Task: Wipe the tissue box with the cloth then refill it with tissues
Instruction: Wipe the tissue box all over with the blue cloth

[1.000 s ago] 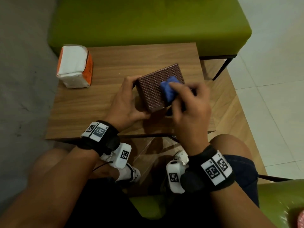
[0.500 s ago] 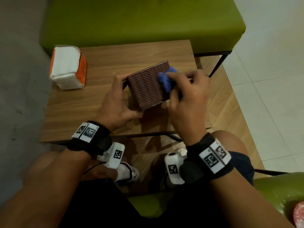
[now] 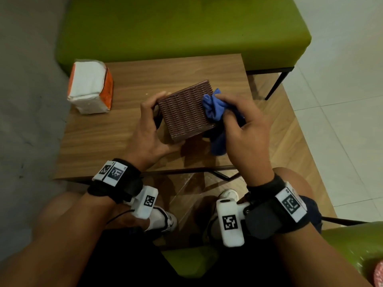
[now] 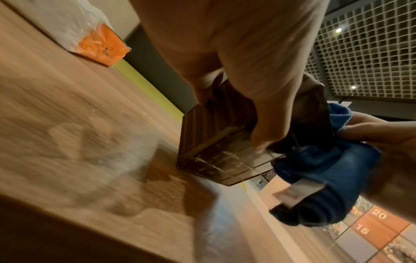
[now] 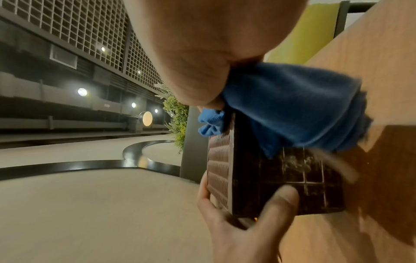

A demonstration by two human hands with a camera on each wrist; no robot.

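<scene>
A dark brown woven tissue box (image 3: 186,109) (image 4: 209,124) (image 5: 270,179) stands tilted on the wooden table (image 3: 99,137), one edge down. My left hand (image 3: 151,129) grips its left side, thumb on the near face and fingers round the far edge. My right hand (image 3: 244,129) holds a bunched blue cloth (image 3: 214,109) (image 4: 326,179) (image 5: 290,106) and presses it against the box's upper right edge. A tail of the cloth hangs below my right palm. A pack of white tissues in orange wrapping (image 3: 90,87) (image 4: 101,44) lies at the table's far left corner.
A green upholstered bench (image 3: 182,27) runs behind the table. A second, lower wooden table top (image 3: 290,131) juts out to the right. My knees are under the near edge of the table. A green seat (image 3: 352,245) is at the lower right.
My right hand has slid the cloth from the middle of the box's top face to its upper right edge. My left hand has kept its hold on the box.
</scene>
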